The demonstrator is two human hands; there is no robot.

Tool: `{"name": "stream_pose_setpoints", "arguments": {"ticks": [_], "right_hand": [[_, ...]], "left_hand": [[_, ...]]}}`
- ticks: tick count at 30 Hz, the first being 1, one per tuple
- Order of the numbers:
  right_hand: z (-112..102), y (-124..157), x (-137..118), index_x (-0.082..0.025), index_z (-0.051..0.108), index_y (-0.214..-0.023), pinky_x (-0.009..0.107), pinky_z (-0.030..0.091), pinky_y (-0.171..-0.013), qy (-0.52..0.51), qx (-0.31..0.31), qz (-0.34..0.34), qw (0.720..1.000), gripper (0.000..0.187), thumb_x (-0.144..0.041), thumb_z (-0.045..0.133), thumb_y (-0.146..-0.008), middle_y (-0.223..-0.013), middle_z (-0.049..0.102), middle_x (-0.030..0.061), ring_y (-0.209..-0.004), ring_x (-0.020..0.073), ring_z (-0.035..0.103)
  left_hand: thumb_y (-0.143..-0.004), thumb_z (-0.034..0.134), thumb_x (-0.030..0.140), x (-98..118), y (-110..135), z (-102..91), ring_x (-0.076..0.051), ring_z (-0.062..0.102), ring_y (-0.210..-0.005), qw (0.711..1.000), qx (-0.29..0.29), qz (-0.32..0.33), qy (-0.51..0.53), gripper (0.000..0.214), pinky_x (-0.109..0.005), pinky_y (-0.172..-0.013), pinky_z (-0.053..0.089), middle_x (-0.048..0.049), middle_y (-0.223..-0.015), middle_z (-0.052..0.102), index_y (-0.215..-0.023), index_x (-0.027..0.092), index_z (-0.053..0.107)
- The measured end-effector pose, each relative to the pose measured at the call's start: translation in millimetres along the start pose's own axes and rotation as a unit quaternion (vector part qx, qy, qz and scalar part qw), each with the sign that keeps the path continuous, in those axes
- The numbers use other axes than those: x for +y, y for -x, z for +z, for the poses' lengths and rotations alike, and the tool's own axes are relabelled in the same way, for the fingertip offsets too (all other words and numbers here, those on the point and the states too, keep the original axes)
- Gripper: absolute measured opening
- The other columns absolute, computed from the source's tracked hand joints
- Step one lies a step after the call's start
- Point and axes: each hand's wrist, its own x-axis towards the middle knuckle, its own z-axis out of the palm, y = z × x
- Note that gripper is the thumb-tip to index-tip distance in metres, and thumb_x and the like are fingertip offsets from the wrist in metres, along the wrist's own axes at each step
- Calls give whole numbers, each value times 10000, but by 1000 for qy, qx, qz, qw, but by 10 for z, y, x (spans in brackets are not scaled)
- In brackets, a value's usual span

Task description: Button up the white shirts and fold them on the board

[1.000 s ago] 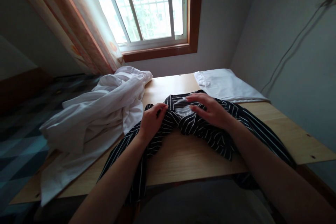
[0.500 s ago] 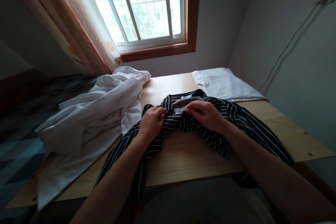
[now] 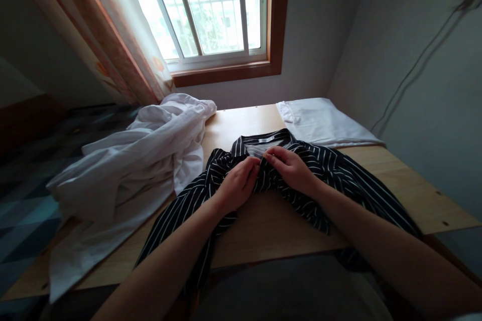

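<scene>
Bench (image 3: pixel 271 225) of pale wood under the window, carrying three lots of cloth. Largest among them: loose white garment (image 3: pixel 128 170), heaped and rumpled along the left side and spilling over the near-left edge. Next in size: striped dark shirt (image 3: pixel 339 175), spread across the middle of the bench, neckline toward the window, one length trailing off the front edge on the left, another draping off on the right. Smaller again: folded white cloth (image 3: pixel 324 123), flat at the far right corner, just behind the shirt. Then left hand (image 3: pixel 239 183), fingers curled and pinching a bunch of striped fabric just below the collar; right hand (image 3: pixel 291 168), likewise closed on the fabric, fingertips meeting those of the left. Smallest: pale inner neckband (image 3: pixel 263 141), just beyond the fingertips. Judged by the folds and sag: light, thin, thoroughly limp, no stiffness anywhere except perhaps the collar seam; likely to slide on smooth wood and to be dragged by the hanging lengths. Best gripped at seams, at the collar or shoulders, with pinches set apart rather than one central bunch.
</scene>
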Motion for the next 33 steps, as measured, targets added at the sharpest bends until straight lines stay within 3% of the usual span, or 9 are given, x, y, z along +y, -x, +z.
{"name": "stream_pose_setpoints", "arguments": {"ticks": [5, 11, 21, 27, 33], "right_hand": [[70, 22, 33, -213, 550, -835, 306, 419, -741, -32, 21, 25, 999, 238, -419, 490, -937, -773, 550, -8, -739, 141, 505], [86, 33, 48, -211, 532, -803, 299, 398, -701, -46, 32, 53, 997, 267, -445, 493, -926, -726, 511, -18, -702, 141, 469], [101, 56, -1, -208, 513, -798, 291, 386, -676, 1, 39, 38, 999, 246, -401, 466, -944, -701, 508, -24, -670, 138, 464], [109, 75, -58, -206, 524, -793, 282, 394, -684, 57, 27, 10, 998, 213, -353, 468, -936, -716, 556, -12, -690, 145, 506], [137, 70, -35, -206, 528, -798, 291, 402, -685, 88, 65, 8, 994, 220, -354, 451, -943, -722, 566, -2, -690, 150, 523]], "left_hand": [[-994, 388, 246, 26, 12, -52, -122, 610, -688, 1000, -22, -6, 15, 180, -245, -669, 499, -13, -795, 645, -1096, 174, 517], [-957, 472, 241, 10, -1, -67, -123, 640, -730, 1000, -19, 8, 8, 180, -230, -703, 511, -43, -906, 700, -1109, 180, 548], [-931, 557, 302, 40, 18, 6, -74, 517, -527, 998, 56, -29, -31, 182, -181, -560, 431, 47, -663, 609, -1054, 187, 624], [-904, 593, 288, 50, -9, 1, -90, 591, -612, 997, 56, -50, -33, 113, -187, -595, 434, 20, -788, 702, -928, 198, 655], [-921, 559, 275, 6, 3, 46, -143, 679, -728, 995, 61, -63, -43, 162, -233, -683, 481, -23, -884, 749, -992, 205, 687]]}}
